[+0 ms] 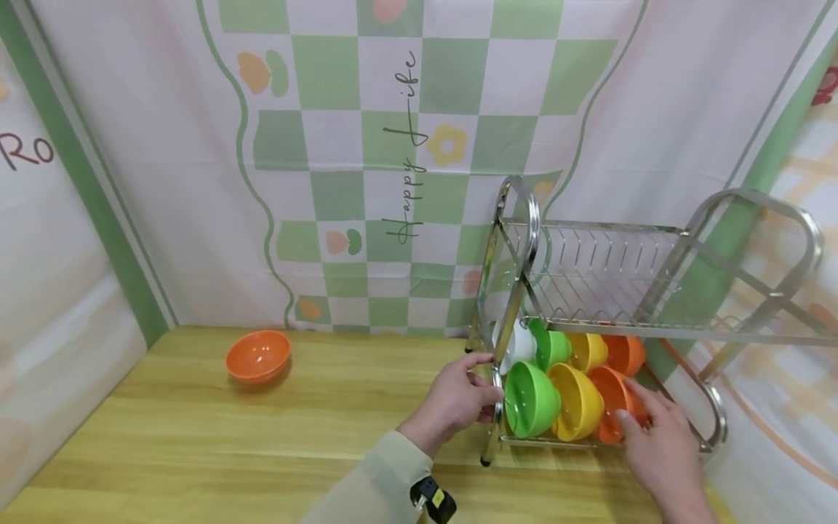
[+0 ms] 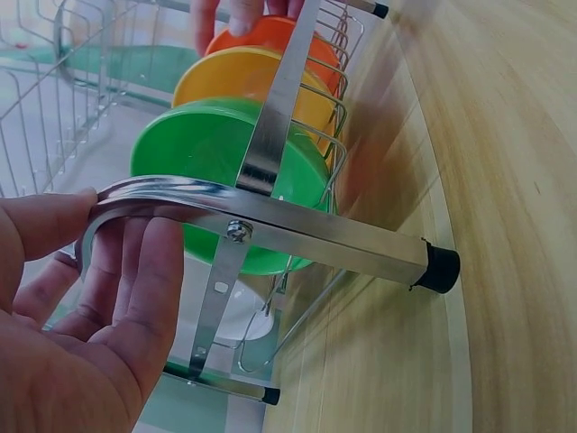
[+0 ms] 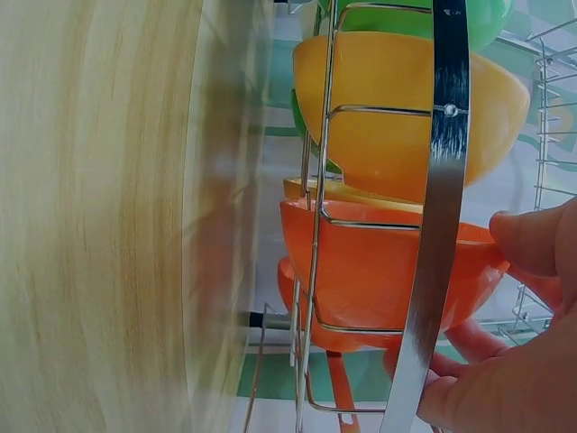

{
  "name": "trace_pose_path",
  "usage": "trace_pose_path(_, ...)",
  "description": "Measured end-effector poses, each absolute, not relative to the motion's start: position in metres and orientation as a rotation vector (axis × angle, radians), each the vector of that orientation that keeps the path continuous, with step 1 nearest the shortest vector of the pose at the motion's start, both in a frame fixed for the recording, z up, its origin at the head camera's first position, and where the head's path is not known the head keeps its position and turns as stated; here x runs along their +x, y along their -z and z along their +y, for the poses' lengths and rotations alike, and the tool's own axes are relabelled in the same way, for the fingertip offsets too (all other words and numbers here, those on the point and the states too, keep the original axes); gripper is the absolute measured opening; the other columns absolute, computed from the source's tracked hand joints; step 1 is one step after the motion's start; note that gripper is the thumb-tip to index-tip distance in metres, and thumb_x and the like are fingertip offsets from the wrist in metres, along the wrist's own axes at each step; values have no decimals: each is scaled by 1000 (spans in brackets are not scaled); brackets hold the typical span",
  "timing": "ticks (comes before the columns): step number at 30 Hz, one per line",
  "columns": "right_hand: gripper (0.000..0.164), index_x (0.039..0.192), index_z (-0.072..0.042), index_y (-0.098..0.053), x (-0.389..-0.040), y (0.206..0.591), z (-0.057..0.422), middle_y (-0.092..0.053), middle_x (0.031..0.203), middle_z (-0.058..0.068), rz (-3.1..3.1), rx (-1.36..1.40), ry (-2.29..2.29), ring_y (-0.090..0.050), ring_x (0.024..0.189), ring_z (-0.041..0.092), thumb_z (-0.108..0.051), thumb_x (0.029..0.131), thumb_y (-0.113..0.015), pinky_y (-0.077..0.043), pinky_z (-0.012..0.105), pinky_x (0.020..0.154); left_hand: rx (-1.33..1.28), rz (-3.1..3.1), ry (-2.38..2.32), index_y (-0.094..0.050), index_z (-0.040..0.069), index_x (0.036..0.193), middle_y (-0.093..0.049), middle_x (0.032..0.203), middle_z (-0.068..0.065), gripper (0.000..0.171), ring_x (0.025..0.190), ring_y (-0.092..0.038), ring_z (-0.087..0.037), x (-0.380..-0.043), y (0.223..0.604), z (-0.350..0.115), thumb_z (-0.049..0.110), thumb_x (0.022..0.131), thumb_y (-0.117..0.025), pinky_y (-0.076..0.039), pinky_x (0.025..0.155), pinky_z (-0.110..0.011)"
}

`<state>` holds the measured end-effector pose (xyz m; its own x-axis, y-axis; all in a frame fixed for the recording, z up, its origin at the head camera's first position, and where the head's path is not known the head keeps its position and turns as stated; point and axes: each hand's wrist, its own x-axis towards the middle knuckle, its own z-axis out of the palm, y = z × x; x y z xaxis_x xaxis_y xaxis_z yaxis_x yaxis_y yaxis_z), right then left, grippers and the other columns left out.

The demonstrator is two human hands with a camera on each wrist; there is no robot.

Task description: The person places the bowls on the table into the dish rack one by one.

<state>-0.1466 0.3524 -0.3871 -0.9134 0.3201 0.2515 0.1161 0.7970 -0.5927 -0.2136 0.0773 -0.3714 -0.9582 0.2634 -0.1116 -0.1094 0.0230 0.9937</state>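
A two-tier metal dish rack (image 1: 615, 325) stands at the right of the table. My left hand (image 1: 458, 393) grips the curved end of its left side frame (image 2: 180, 194), thumb on one side and fingers on the other. My right hand (image 1: 664, 440) pinches the front orange bowl (image 1: 609, 404) at the rim, with the thumb (image 3: 527, 239) on the edge and fingers round its outside. That bowl sits tipped on its side in the lower tier. Left of it in the front row are a yellow bowl (image 1: 579, 404) and a green bowl (image 1: 540, 400), both tipped likewise.
Behind them in the lower tier are a white bowl (image 1: 520, 346), a green one, a yellow one and an orange one. The upper tier (image 1: 602, 280) hangs over the bowls. A separate orange bowl (image 1: 258, 356) sits upright at the left of the wooden table (image 1: 262, 451), near the patterned cloth backdrop.
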Motion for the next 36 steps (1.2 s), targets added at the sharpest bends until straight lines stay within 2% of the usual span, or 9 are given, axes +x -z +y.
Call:
trace_pose_path(4, 58, 155, -8, -34, -147, 387, 353, -41, 129, 33, -2652, -329, -832, -48, 102, 43, -18, 102, -56, -44, 62, 75, 160, 2040, -2010, -63, 25, 132, -63, 87, -9, 58, 67, -65, -25, -214, 371, 77, -5, 83, -75, -61, 66, -47)
trace_pose_path(7, 58, 155, -7, -33, -147, 387, 353, -47, 119, 26, -2664, -329, -813, -49, 98, 38, -19, 102, -55, -44, 52, 69, 160, 2034, -2017, -63, 25, 131, -63, 87, -9, 58, 67, -64, -26, -213, 371, 77, -6, 83, -75, -61, 66, -47)
trace_pose_path(11, 59, 156, -9, -30, -147, 386, 353, -49, 123, 30, -2683, -321, -832, -49, 105, 47, -21, 103, -53, -45, 62, 74, 158, 2023, -2033, -63, 25, 131, -62, 88, -10, 58, 67, -64, -27, -213, 371, 77, -6, 83, -75, -61, 65, -47)
trace_pose_path(14, 60, 157, -10, -28, -147, 385, 353, -46, 133, 35, -2685, -309, -850, -43, 116, 57, -20, 104, -52, -38, 75, 82, 154, 2023, -2035, -64, 25, 130, -62, 88, -11, 58, 67, -64, -27, -213, 372, 76, -6, 82, -75, -61, 64, -45)
trace_pose_path(15, 59, 157, -9, -28, -147, 385, 353, -45, 134, 36, -2683, -303, -845, -42, 117, 57, -19, 103, -52, -37, 76, 83, 152, 2024, -2035, -64, 25, 130, -62, 88, -11, 58, 67, -64, -27, -212, 371, 76, -6, 82, -75, -61, 63, -45)
trace_pose_path(22, 57, 155, -4, -31, -145, 385, 353, -55, 117, 28, -2695, -247, -760, -51, 104, 48, -17, 103, -52, -44, 68, 75, 150, 2022, -2035, -64, 26, 130, -62, 87, -11, 58, 66, -64, -27, -212, 372, 77, -6, 82, -75, -60, 63, -45)
trace_pose_path(36, 58, 154, -2, -30, -147, 383, 355, -49, 127, 32, -2736, -229, -723, -52, 103, 49, -21, 104, -51, -44, 69, 75, 146, 2015, -2029, -64, 27, 130, -63, 86, -10, 57, 66, -64, -27, -212, 371, 76, -5, 83, -75, -60, 65, -48)
